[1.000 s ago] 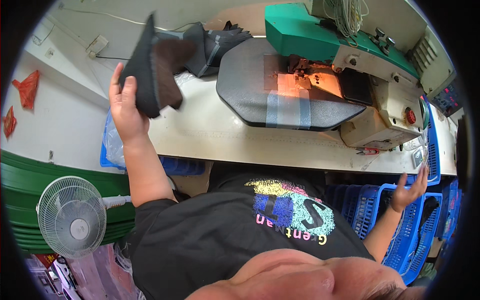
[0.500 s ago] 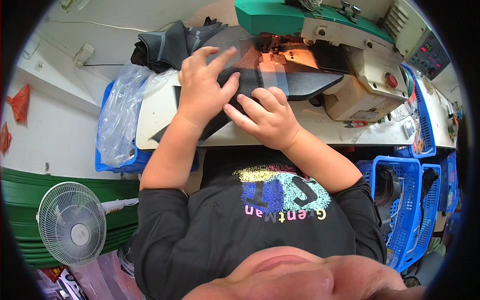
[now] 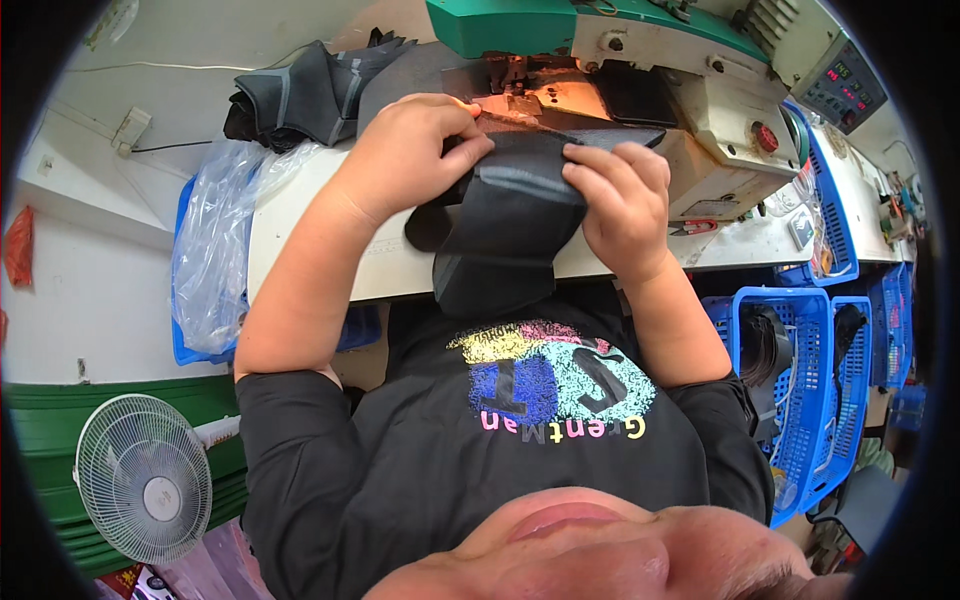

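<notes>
A black sheet-material piece [image 3: 505, 225] with a grey strip along its fold hangs over the table's near edge towards my body. My left hand [image 3: 420, 150] is closed on the piece's upper left edge, thumb against fingers. At the upper right edge, my right hand [image 3: 622, 200] pinches it between thumb and fingers. Just beyond the piece is the lit needle area of a green and cream sewing machine [image 3: 510, 30]. The fingertips of my left hand are close to that lit area. The piece's far underside is hidden.
A pile of black pieces with grey strips [image 3: 310, 95] lies at the back left. Clear plastic bags [image 3: 215, 250] spill from a blue basket on the left. Blue baskets [image 3: 790, 400] stand at the right. A small red-handled tool [image 3: 697, 228] lies near the machine base.
The black piece has come towards me and now folds over the table edge. My right hand has moved right and gripped its edge; my left hand's spread fingers have closed on it.
</notes>
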A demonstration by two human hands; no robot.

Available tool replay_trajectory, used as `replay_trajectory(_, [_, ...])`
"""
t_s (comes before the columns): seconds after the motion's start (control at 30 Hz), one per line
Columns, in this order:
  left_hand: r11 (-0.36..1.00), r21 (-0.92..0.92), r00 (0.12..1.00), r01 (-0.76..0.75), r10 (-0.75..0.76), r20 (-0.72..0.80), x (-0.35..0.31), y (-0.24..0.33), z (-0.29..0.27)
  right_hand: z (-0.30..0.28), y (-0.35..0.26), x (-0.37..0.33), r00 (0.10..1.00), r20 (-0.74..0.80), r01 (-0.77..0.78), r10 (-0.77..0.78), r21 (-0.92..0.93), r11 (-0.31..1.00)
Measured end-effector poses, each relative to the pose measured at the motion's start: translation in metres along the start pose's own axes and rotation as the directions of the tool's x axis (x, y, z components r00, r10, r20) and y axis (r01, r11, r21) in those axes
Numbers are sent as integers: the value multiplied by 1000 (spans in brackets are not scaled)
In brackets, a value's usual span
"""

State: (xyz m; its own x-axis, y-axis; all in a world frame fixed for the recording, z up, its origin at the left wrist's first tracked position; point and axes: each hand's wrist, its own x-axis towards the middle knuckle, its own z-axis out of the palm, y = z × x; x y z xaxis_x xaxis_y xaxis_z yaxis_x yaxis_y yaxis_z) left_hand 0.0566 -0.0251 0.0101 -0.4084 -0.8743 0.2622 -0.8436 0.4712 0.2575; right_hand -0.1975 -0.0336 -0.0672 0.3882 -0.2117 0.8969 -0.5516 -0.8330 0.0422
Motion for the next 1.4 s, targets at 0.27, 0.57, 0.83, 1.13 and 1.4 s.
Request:
replay_trajectory(0.27, [999,-9,952,-51,45,-304,1,15,26,-22,20,-5,988,54,139,-142,55,989])
replay_trajectory(0.57, [945,324,936,42,76,-343,11,20,34,-23,46,1,989,150,-30,2,178,983])
replay_trajectory(0.83, [963,260,940,78,16,-341,15,18,35,-18,51,-1,987,157,-68,24,284,956])
replay_trajectory(1.13, [914,390,940,113,29,-340,14,19,38,-19,50,-1,981,186,-125,60,357,926])
replay_trajectory(1.4, [932,323,962,167,-81,-262,20,20,30,-20,45,6,971,237,-138,39,418,898])
